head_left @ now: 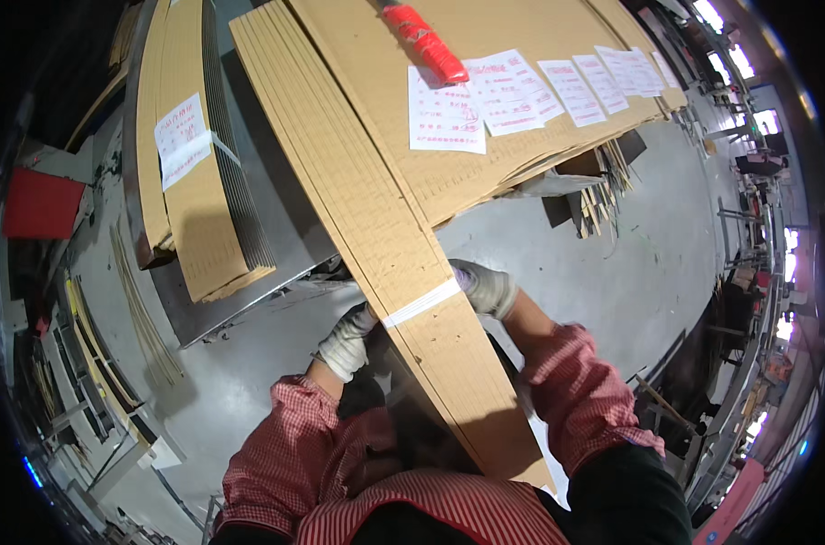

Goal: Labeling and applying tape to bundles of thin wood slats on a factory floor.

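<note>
Striped apron cloth (pixel 430 504) crosses the bottom middle of the frame. Above it, a long cardboard bundle (pixel 390 241) with a white strap (pixel 421 302) slants from upper middle to lower middle. Gloved left hand (pixel 344 345) and right hand (pixel 487 289) hold its opposite edges, each grip closed against it, fingertips hidden. Another bundle (pixel 194 222) lies on the surface (pixel 267 163) at upper left.

Fingers mostly out of sight, sorry
Left hand (pixel 344 350) and right hand (pixel 487 289) both vanish partly behind the cardboard bundle (pixel 412 254), so can't make out finger placement. Top edge chops off the red-wrapped tool (pixel 426 45) and the left cardboard stack (pixel 208 245); print on the paper slips (pixel 447 113) is too tiny to read.
</note>
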Demonstrator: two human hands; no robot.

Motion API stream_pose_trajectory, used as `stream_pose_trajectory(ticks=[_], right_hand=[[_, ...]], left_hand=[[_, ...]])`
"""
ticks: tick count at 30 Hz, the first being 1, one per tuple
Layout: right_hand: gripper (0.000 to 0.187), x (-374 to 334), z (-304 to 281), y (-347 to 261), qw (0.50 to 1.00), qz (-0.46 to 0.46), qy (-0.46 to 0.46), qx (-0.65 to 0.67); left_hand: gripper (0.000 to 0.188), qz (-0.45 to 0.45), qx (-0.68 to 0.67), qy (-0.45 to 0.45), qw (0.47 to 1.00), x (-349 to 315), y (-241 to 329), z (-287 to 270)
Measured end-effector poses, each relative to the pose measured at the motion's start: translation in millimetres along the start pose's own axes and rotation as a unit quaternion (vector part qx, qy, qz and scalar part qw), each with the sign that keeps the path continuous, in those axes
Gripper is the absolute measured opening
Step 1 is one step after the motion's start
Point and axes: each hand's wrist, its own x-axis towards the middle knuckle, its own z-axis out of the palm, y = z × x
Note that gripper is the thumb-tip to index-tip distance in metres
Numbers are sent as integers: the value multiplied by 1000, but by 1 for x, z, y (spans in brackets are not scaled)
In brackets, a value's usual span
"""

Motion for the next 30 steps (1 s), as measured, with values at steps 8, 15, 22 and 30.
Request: stream_pose_trajectory(ticks=[8, 15, 22, 30], right_hand=[[86, 1, 133, -109, 739, 106, 263, -612], [79, -30, 102, -140, 966, 29, 251, -54], [23, 3, 63, -189, 840, 59, 52, -537], [35, -2, -21, 10, 924, 185, 274, -190]], left_hand=[[40, -236, 37, 80, 968, -25, 91, -15], [12, 275, 503, 51, 818, 7, 157, 94], [77, 259, 517, 48, 814, 7, 159, 89], [79, 382, 397, 152, 820, 16, 131, 94]])
